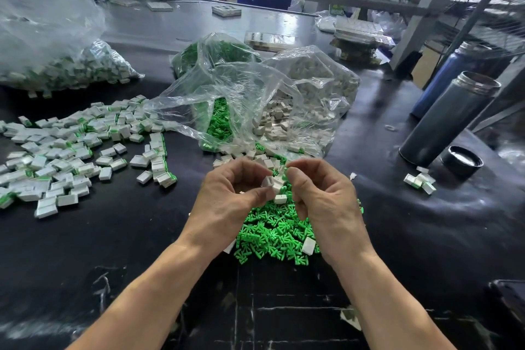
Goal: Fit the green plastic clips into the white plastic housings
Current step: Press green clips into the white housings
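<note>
We see both hands raised together just above a loose heap of green clips (272,233) on the black table (113,250). The left hand (227,193) has its fingers curled and pinches a small white housing (268,181) between thumb and fingertips. The right hand (321,196) curls in toward it from the other side, its fingertips pressed together right beside the housing; what they pinch, if anything, is too small for us to tell. A few more white housings lie among the clips, one (308,245) just by the right wrist. Behind the hands an open clear plastic bag (241,88) spills green clips and pale housings onto the table. To the left spreads a wide scatter of assembled pieces (71,148), white with green showing, and beyond it a bulging bag (56,65) of the same. On the right stands a dark flask (451,119) with its cap (461,161) lying beside it.
</note>
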A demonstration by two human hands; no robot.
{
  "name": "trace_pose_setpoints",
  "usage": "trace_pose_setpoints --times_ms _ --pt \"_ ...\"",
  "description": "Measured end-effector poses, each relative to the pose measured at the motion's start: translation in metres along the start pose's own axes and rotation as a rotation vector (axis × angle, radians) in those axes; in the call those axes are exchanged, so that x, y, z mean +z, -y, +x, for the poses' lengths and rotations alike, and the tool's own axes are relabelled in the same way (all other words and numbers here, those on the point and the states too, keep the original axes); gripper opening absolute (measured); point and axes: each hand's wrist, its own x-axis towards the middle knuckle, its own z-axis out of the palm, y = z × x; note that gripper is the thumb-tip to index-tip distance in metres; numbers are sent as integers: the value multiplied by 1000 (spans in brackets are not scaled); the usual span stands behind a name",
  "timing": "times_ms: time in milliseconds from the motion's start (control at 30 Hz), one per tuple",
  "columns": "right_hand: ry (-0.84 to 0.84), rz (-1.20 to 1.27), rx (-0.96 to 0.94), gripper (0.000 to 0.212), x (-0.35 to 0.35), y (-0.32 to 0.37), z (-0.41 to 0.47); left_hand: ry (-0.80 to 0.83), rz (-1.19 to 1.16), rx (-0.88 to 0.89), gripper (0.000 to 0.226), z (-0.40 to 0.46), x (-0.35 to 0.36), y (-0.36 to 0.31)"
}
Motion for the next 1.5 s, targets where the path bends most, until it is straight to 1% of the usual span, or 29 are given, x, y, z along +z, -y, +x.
trace_pose_setpoints --times_ms 100,200,267,333,400,500,533,767,1000,1100,1167,1333,1500 --pt "-8 102 42 15 1 0 1 -6 22 1 21 -1 1 -2" --pt "12 103 57 14 2 0 1 -3 51 13 21 -1 2 -1" --pt "25 129 76 21 3 0 0 4 73 22 22 -2 2 -1" --pt "35 160 97 24 5 0 -1 13 90 33 23 -3 2 -2" --pt "35 159 107 22 8 0 -1 18 90 40 23 -3 1 -2" --pt "11 119 86 8 10 -3 -2 15 71 44 23 -3 0 -2" --pt "2 111 81 7 11 -3 -3 13 62 46 22 -3 1 -2" --pt "-23 12 26 7 12 -3 -4 8 45 41 23 -4 0 -2" --pt "7 -18 21 7 12 -4 -3 18 18 15 25 -3 -4 -2" --pt "26 -66 -2 6 11 -3 -5 28 12 5 24 -3 -5 -2" --pt "35 -110 -23 7 12 -3 -7 22 17 -1 24 -3 -7 -2" --pt "71 -78 5 5 10 -2 -8 11 15 1 24 -1 -7 0" --pt "110 -127 2 5 11 -2 -8 -21 59 2 23 -2 -9 2"
